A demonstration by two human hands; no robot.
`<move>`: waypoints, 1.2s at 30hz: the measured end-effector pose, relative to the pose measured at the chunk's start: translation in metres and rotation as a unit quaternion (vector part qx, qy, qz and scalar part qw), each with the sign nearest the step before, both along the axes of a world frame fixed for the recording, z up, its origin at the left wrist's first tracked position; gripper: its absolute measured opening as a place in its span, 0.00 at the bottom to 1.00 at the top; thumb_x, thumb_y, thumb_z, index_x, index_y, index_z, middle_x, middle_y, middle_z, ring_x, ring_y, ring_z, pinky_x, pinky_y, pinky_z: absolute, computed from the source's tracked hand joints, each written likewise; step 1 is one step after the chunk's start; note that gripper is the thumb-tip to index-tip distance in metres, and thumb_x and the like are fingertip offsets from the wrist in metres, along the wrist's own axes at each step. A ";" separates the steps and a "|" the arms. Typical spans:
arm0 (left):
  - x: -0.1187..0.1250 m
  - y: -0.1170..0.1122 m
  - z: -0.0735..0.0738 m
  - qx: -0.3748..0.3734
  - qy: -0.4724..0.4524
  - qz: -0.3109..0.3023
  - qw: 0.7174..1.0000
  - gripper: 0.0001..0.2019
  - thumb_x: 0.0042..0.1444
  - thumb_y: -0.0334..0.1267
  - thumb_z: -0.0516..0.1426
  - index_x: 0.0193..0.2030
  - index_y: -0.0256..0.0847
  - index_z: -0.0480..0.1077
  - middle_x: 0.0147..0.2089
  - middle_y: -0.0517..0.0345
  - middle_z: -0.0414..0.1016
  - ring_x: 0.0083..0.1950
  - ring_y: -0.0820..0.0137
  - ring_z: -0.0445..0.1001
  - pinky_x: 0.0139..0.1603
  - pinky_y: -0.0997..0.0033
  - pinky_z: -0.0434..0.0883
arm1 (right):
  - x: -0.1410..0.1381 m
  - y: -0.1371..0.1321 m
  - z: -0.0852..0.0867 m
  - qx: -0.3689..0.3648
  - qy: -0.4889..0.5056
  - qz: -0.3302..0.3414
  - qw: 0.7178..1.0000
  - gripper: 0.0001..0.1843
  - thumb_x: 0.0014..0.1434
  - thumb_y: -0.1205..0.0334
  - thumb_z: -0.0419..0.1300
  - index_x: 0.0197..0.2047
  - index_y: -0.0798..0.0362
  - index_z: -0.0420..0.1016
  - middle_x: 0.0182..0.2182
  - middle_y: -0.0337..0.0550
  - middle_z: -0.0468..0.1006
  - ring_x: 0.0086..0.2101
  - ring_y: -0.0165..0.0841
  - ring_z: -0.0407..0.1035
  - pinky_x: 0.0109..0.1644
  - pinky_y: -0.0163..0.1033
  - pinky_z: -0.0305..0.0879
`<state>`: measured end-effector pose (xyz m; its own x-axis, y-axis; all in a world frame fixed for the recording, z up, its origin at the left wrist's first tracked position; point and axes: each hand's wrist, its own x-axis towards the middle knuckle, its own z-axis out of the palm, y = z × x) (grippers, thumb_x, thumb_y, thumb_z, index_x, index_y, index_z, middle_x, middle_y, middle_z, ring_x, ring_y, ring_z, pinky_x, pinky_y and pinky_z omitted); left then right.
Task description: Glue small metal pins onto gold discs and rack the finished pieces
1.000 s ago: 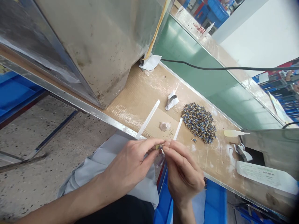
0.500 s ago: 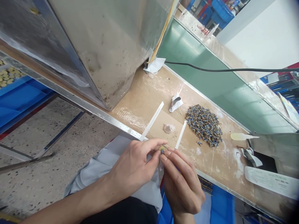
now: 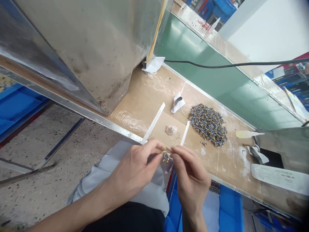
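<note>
My left hand and my right hand meet at the near edge of the cardboard-covered bench. Both pinch a small blue and gold wound part between thumb and fingertips. A heap of many such parts lies on the bench just beyond my right hand. A few loose ones sit beside it. Two white strips frame a patch of cardboard holding small clear discs.
A large stained metal housing stands at the back left. A green conveyor belt runs behind the bench, a black cable across it. White crumpled tape, a white label and blue bins are nearby.
The small part has been drawn a little out between my fingertips, so its blue and gold winding shows more. The camera view shifted slightly.
</note>
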<state>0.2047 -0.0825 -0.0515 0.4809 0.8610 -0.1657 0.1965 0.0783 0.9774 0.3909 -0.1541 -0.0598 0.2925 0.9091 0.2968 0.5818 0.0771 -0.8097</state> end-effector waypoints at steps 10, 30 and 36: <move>0.012 -0.002 -0.005 -0.060 -0.030 0.006 0.998 0.06 0.72 0.34 0.62 0.44 0.45 0.82 0.38 0.62 0.88 0.45 0.64 0.89 0.46 0.67 0.81 | 0.008 -0.005 -0.005 -0.034 0.101 0.047 0.993 0.08 0.75 0.66 0.71 0.51 0.43 0.91 0.45 0.42 0.87 0.44 0.35 0.83 0.46 0.37 0.80; 0.056 -0.019 0.004 0.133 0.111 -0.118 0.978 0.07 0.71 0.32 0.62 0.39 0.45 0.77 0.35 0.66 0.80 0.37 0.70 0.78 0.41 0.71 0.71 | 0.039 -0.045 -0.023 -0.052 0.365 -0.014 0.929 0.01 0.70 0.61 0.75 0.45 0.47 0.91 0.40 0.41 0.88 0.41 0.35 0.84 0.45 0.36 0.83; 0.079 -0.019 -0.012 0.049 0.126 -0.184 0.974 0.09 0.71 0.47 0.65 0.40 0.49 0.82 0.37 0.64 0.86 0.37 0.65 0.83 0.40 0.71 0.75 | 0.052 -0.072 -0.025 -0.029 0.366 -0.074 0.927 0.06 0.69 0.56 0.76 0.46 0.47 0.91 0.40 0.40 0.88 0.39 0.34 0.84 0.44 0.37 0.84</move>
<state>0.2842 -0.1017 -0.0638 0.7147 0.6553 -0.2445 0.4281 -0.1333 0.8939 0.4430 -0.2261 -0.0843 0.5185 0.8515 -0.0780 -0.1244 -0.0152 -0.9921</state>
